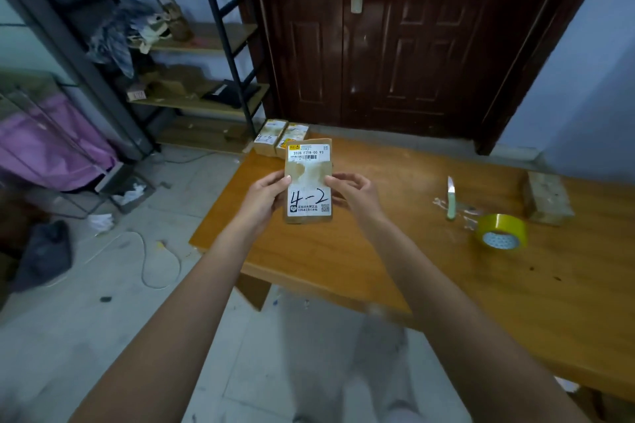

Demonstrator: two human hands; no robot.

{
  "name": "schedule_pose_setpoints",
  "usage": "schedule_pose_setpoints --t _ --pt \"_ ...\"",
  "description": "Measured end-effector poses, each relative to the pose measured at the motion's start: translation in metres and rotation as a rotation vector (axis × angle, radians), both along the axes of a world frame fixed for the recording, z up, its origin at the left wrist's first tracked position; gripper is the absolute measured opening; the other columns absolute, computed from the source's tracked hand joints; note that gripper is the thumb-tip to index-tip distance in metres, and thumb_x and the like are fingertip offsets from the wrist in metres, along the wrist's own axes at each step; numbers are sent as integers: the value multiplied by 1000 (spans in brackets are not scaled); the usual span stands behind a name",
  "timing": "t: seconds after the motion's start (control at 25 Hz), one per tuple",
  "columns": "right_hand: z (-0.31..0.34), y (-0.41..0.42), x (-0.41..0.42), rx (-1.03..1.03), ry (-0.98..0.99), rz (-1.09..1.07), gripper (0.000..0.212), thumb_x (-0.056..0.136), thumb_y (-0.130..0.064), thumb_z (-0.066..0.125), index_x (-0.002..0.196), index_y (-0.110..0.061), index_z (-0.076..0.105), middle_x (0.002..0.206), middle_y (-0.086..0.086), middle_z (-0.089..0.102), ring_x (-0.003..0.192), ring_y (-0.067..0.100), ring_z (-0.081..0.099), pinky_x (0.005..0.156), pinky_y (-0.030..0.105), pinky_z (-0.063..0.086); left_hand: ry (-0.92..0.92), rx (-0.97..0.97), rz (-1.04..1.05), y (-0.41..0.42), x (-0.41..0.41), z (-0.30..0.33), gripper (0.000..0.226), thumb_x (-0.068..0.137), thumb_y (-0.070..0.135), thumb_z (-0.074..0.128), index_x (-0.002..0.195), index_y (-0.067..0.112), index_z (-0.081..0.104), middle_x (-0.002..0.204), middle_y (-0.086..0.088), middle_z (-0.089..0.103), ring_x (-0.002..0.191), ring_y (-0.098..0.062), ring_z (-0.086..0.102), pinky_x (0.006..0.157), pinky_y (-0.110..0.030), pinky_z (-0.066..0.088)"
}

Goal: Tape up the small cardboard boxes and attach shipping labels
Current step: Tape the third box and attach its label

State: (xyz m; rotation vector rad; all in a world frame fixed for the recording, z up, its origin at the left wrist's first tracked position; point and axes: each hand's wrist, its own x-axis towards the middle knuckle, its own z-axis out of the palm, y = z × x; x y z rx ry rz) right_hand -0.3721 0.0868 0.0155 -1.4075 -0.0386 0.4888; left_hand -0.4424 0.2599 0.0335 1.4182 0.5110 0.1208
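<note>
The box (308, 182) is small, flat brown cardboard, held up above the table's near-left part with its broad face toward the camera. A white label (310, 194) covers most of that face: a printed code and barcode at the top, "4-2" handwritten in black lower down, a QR code at the bottom right. The label's middle is torn away, baring brown patches. The left hand (264, 196) grips the box's left edge, thumb on the front; the right hand (357, 192) pinches the right edge with curled fingers.

Two more labelled boxes (280, 141) lie side by side at the table's far-left corner, touching. A fourth, unlabelled box (548, 197) sits far right. One tape roll (501, 232) lies just beside it, one knife (451, 197) near the roll. The wooden table (343, 251) stands before a dark door (395, 45).
</note>
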Motion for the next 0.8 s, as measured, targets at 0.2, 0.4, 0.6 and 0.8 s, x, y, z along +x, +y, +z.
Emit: schedule_pose_setpoints --t 0.2,0.4,0.6,0.8 --pt "-9 60 18 -1 18 -23 34 82 -19 75 109 -4 60 107 12 70 97 25 70 86 36 58 3 -56 -7 59 19 -5 30 97 13 56 127 13 57 102 -6 73 89 -19 72 74 -29 58" --pt "-30 122 77 19 47 -26 30 82 -19 76 106 -7 61 102 9 71 92 21 71 82 33 59 65 -9 -3 115 75 -17 37 98 12 54 135 5 53 118 -17 68 106 -30 66 91 -39 55" --pt "-44 177 151 43 91 -66 32 83 -19 74 109 -5 61 99 8 72 89 20 72 78 31 60 126 44 -25 164 157 -20 40 99 12 52 139 7 50 123 -18 65 110 -31 64 96 -41 52" --pt "-57 203 211 3 115 -147 29 84 -20 73 109 -9 61 103 5 69 92 18 70 77 28 59 178 64 -99 196 235 -41 41 98 16 55 139 10 51 122 -16 66 106 -27 66 97 -43 52"
